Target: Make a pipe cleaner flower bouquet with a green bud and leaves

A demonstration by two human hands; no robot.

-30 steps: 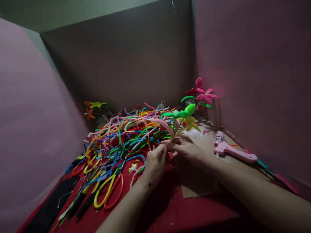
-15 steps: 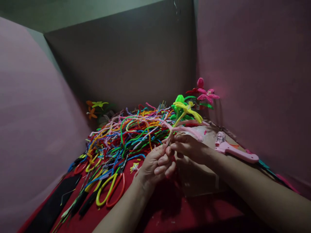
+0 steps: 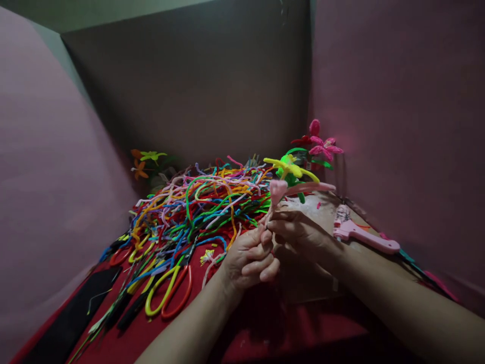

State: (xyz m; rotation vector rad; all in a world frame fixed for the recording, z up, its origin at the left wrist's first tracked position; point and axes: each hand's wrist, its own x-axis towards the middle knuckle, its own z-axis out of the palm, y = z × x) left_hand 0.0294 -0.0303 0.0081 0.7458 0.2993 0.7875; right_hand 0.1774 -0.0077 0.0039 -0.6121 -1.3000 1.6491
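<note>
My left hand (image 3: pixel 250 255) and my right hand (image 3: pixel 299 232) meet over the red table, both closed on the stem of a pipe-cleaner flower. The flower (image 3: pixel 290 169) has yellow petals and green leaves and stands up above my fingers. A pink pipe cleaner (image 3: pixel 303 188) bends out from the stem to the right, with a pink loop at its near end. The stem itself is mostly hidden by my fingers.
A big heap of coloured pipe cleaners (image 3: pixel 197 207) covers the table's back left. Yellow-and-red handled scissors (image 3: pixel 166 296) lie near my left forearm. A pink glue gun (image 3: pixel 359 235) rests on brown cardboard (image 3: pixel 326 210). Finished pink flowers (image 3: pixel 320 146) and orange ones (image 3: pixel 146 162) stand by the walls.
The flower has turned in my fingers, its yellow petals now on top, and the pink pipe cleaner has swung to the right. My left fingers curled tighter round the stem.
</note>
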